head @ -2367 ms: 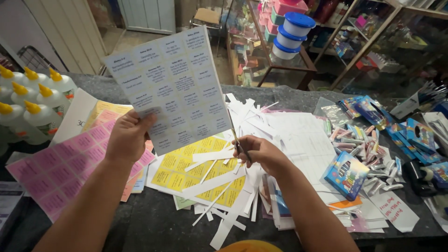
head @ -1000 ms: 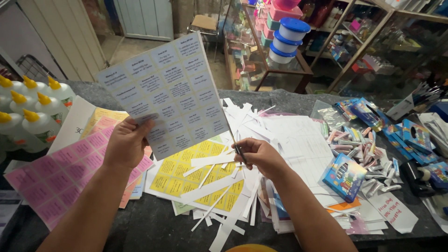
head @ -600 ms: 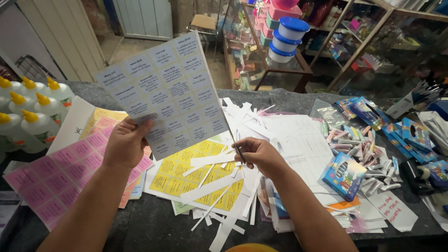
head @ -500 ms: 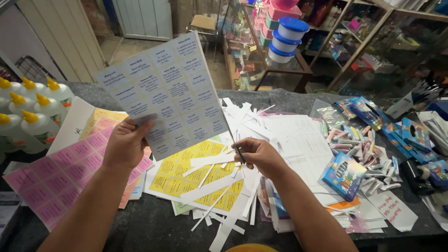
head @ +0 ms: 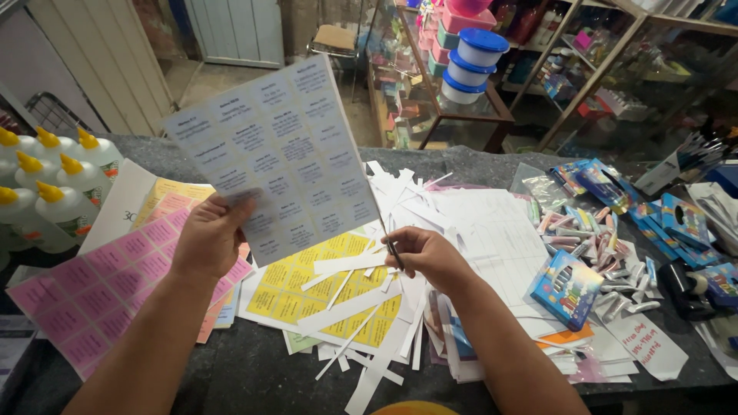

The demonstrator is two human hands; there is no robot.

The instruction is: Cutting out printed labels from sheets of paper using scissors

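**Cutting a label sheet held up off a crowded table**

Holding the white label sheet [head: 280, 157] up in the middle of the frame, our left hand [head: 206, 238] pinches its lower left corner, thumb across the front. Our right hand [head: 423, 257] is closed around a thin dark tool [head: 390, 247] at the sheet's lower right corner; we take it for scissors, though the blades are too small to make out.

We judge these to be the risks:

- The sheet is gripped at one corner only, so it may sag or twist and send the cut across a row of labels.
- The tool's tip sits close to our right fingers, so a slip could nick them.
- Loose white strips [head: 361, 307] lie heaped below, where a cut piece could get lost.

By our count:

- One raised white sheet.
- One yellow sheet [head: 296, 296] under the strips.
- One pink sheet [head: 100, 296] at lower left.
- Six glue bottles [head: 58, 204] with yellow caps at the left edge.
- One crayon box [head: 565, 286] at right.
- Three stacked blue-lidded tubs [head: 473, 65] at upper right.
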